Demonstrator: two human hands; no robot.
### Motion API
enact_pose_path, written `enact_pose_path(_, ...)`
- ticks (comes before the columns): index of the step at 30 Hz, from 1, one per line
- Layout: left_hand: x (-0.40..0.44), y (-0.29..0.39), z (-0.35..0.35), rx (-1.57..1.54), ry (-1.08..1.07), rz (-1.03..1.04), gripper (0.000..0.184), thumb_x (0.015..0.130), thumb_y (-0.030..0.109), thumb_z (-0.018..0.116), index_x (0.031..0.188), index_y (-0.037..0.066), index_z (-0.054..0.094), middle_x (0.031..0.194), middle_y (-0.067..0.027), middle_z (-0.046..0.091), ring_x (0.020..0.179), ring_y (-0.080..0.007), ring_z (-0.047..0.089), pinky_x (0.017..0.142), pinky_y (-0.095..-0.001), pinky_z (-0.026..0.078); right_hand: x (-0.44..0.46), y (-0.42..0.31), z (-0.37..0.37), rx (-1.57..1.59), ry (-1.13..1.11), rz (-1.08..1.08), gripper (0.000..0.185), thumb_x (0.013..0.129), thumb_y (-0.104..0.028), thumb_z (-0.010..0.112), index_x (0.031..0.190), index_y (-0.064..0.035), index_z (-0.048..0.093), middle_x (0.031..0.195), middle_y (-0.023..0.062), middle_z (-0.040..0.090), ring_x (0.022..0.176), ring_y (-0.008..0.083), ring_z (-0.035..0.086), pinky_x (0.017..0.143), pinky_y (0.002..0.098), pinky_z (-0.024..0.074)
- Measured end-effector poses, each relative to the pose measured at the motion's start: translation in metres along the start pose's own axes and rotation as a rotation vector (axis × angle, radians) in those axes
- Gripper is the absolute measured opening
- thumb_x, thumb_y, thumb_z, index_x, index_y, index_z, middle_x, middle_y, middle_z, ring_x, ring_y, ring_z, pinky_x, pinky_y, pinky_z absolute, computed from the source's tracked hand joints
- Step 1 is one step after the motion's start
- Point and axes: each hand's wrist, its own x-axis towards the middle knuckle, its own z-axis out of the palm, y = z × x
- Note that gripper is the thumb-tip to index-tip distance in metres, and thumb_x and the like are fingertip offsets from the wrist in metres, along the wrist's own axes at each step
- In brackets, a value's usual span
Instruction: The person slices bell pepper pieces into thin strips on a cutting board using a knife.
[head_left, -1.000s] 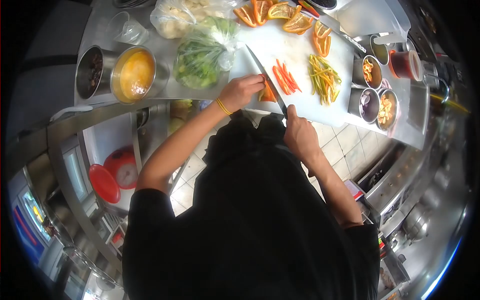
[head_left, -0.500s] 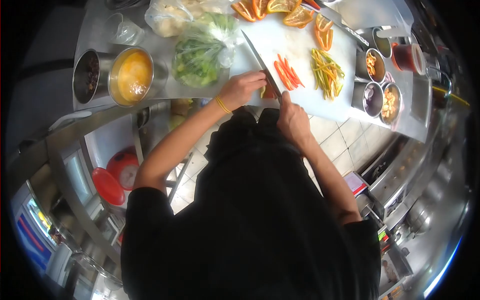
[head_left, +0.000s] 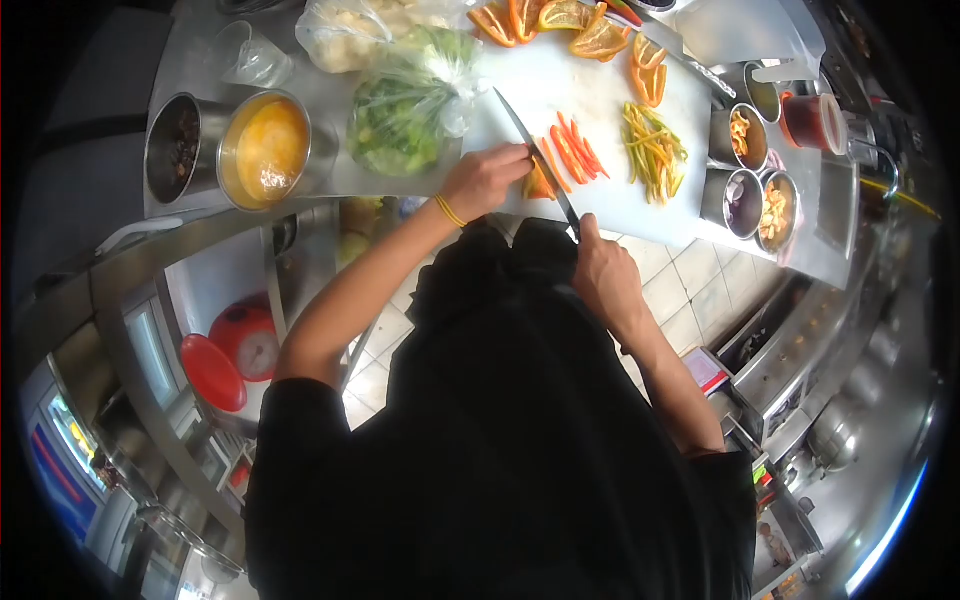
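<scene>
My right hand (head_left: pixel 606 272) is wrapped round the handle of a long knife (head_left: pixel 526 133), its blade slanting up and left over the white cutting board (head_left: pixel 620 215). My left hand (head_left: pixel 487 180) presses its fingers on an orange-red pepper piece (head_left: pixel 538 184) beside the blade, at the board's near left edge. Just right of the blade lie thin red pepper strips (head_left: pixel 576 150). Farther right is a pile of yellow-green strips (head_left: pixel 653 152). Cut orange pepper pieces (head_left: pixel 600 40) line the board's far edge.
Left of the board sit a bag of green vegetables (head_left: pixel 400 115), a metal pot of yellow liquid (head_left: pixel 265 150) and a pot of dark bits (head_left: pixel 174 150). At right stand small metal cups (head_left: pixel 742 203) of cut food and a red-filled tub (head_left: pixel 812 122). A second knife (head_left: pixel 690 58) lies at the back right.
The knife and my right hand dipped, then shifted slightly right. Another strip now lies beside the blade, next to the red strips. My left hand has stayed on the pepper piece.
</scene>
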Motion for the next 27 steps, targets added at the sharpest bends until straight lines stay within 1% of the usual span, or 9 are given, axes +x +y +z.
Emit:
enact_pose_path(4,-0.002,-0.003,0.002,-0.001,0.030,0.003,0.028,0.071,-0.010,0.053,0.094,-0.003,0.067,0.105,-0.0123,0.066,0.096,-0.0280,0.065,0.078,-0.0364,0.055,-0.025,0.009,0.007,0.010,-0.039,0.028,0.033,0.077,0.003,0.051,0.108,0.0022,0.039,0.067,0.0274,0.062,0.065,0.0469,0.062,0.059,0.0558,0.0485)
enact_pose_path(11,-0.004,-0.005,0.005,-0.016,0.051,-0.031,0.031,0.067,-0.010,0.054,0.094,-0.001,0.068,0.104,-0.0113,0.066,0.094,-0.0278,0.066,0.076,-0.0366,0.055,-0.013,0.016,0.026,0.076,-0.003,0.002,0.035,0.076,0.003,0.049,0.109,0.0024,0.039,0.067,0.0262,0.062,0.064,0.0469,0.061,0.058,0.0559,0.0479)
enact_pose_path(13,-0.001,-0.003,0.003,-0.005,0.051,-0.028,0.031,0.068,-0.010,0.054,0.093,0.000,0.068,0.103,-0.0108,0.067,0.093,-0.0278,0.066,0.075,-0.0365,0.055,-0.014,0.021,0.031,0.062,-0.004,0.008,0.019,0.089,-0.005,0.052,0.104,-0.0011,0.039,0.064,0.0270,0.060,0.063,0.0479,0.060,0.058,0.0569,0.0468)
enact_pose_path(14,-0.001,-0.002,0.003,0.002,0.051,-0.025,0.031,0.068,-0.010,0.054,0.093,0.001,0.069,0.103,-0.0102,0.067,0.092,-0.0278,0.066,0.074,-0.0363,0.056,-0.009,0.021,0.036,0.066,-0.006,0.008,0.019,0.089,-0.005,0.052,0.104,-0.0011,0.039,0.064,0.0270,0.060,0.063,0.0479,0.060,0.058,0.0569,0.0468)
enact_pose_path(16,0.001,0.000,0.000,0.020,0.045,-0.019,0.030,0.068,-0.009,0.054,0.092,0.001,0.068,0.102,-0.0097,0.067,0.091,-0.0276,0.066,0.073,-0.0362,0.056,0.015,0.019,0.042,0.082,0.122,-0.060,0.024,0.081,0.000,0.049,0.103,0.0007,0.040,0.065,0.0275,0.061,0.064,0.0476,0.061,0.059,0.0565,0.0477)
enact_pose_path(17,0.001,0.002,-0.002,0.033,0.045,-0.014,0.029,0.069,-0.008,0.054,0.092,0.002,0.068,0.101,-0.0091,0.067,0.090,-0.0273,0.066,0.073,-0.0360,0.056,0.024,0.018,0.041,0.086,0.124,-0.059,0.024,0.081,0.000,0.049,0.103,0.0007,0.040,0.065,0.0275,0.061,0.064,0.0476,0.061,0.059,0.0565,0.0477)
enact_pose_path(21,0.002,0.003,-0.003,0.089,0.024,0.003,0.027,0.069,-0.006,0.055,0.091,0.003,0.068,0.100,-0.0085,0.066,0.088,-0.0265,0.066,0.072,-0.0362,0.055,0.020,-0.003,-0.001,0.071,0.019,-0.022,0.024,0.081,0.000,0.050,0.103,0.0018,0.040,0.068,0.0287,0.062,0.066,0.0475,0.063,0.061,0.0575,0.0480)
enact_pose_path(23,0.000,0.000,0.001,0.099,0.013,0.003,0.026,0.069,-0.005,0.056,0.091,0.003,0.067,0.099,-0.0082,0.066,0.086,-0.0257,0.066,0.070,-0.0361,0.055,0.001,-0.006,-0.007,0.045,-0.007,0.001,0.016,0.091,-0.004,0.048,0.103,-0.0002,0.039,0.066,0.0287,0.061,0.065,0.0490,0.061,0.061,0.0582,0.0465)
enact_pose_path(27,0.001,0.001,-0.001,0.101,0.052,0.032,0.026,0.069,-0.005,0.056,0.091,0.003,0.067,0.098,-0.0078,0.066,0.085,-0.0255,0.065,0.070,-0.0355,0.055,-0.004,0.011,0.026,0.065,-0.039,0.004,0.016,0.091,-0.005,0.048,0.104,-0.0004,0.039,0.067,0.0287,0.061,0.066,0.0494,0.060,0.060,0.0587,0.0461)
